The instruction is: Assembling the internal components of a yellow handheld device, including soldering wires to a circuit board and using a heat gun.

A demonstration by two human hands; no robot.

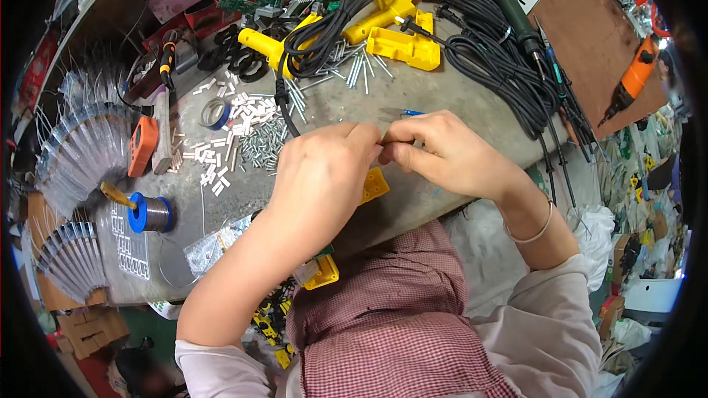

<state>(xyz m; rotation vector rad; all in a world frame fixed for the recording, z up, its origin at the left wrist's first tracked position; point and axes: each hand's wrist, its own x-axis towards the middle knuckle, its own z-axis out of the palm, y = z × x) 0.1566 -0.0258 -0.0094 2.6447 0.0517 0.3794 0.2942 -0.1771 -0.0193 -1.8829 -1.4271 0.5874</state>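
Note:
Over the near part of the grey workbench [354,103], my left hand [321,166] and my right hand [446,151] meet fingertip to fingertip. Both are closed in a pinch. Whatever lies between the fingers is too small and too covered to name. A black cable [283,107] runs down from a coiled bundle and disappears behind my left hand. Just under the hands is a yellow plastic housing piece [374,186], partly hidden by the left hand. Another yellow piece [321,273] shows at the bench edge beside my left forearm. A blue-handled tool [402,111] lies beyond my right fingers.
Small screws [264,144], white sleeves [254,110] and a tape roll [215,113] lie left of centre. Farther left are a solder spool [150,214] and an orange meter [142,146]. Coiled black cords [494,66], yellow housings [404,48] and a green electric screwdriver [509,7] occupy the back.

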